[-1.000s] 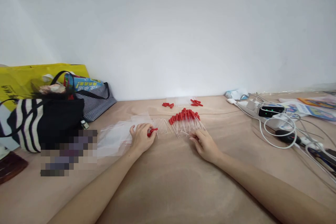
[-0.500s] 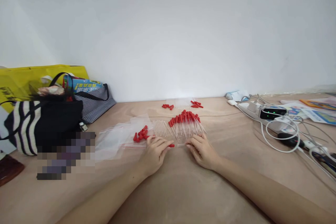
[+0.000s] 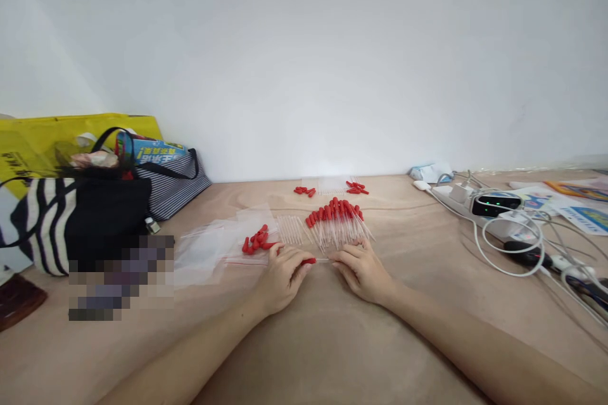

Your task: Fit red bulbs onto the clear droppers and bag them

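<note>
In the head view, 2 bare hands are seen low over the wooden desk (image 3: pixel 304 348), with both forearms laid across it from the near edge. By the left hand (image 3: pixel 284 273), 1 red bulb (image 3: pixel 308 261) is held, the grip being clamped on it between thumb and fingers, with its end pointed to the right. By the right hand (image 3: pixel 363 269), 1 thin clear tube (image 3: pixel 323 260) is held, the grip being closed on it, and most of its length is hidden by the fingers. Tube and bulb are lined up end to end in the gap between the hands; whether the tube is seated inside the bulb cannot be told. Just beyond the right hand, a fan of capped tubes (image 3: pixel 335 207) is spread, red ends away from the person. To its left, bare tubes (image 3: pixel 289 230) are laid side by side in a row. Loose red bulbs (image 3: pixel 256 239) are heaped on clear plastic bags (image 3: pixel 204 253), just beyond and to the left of the left hand. Near the wall, 2 small groups of red pieces (image 3: pixel 356 188) are set apart, with a clear sheet between them. At the right, a power strip (image 3: pixel 444 193) is surrounded by cables; at the far left, a black bag (image 3: pixel 111 218) with white stripes is placed.
</note>
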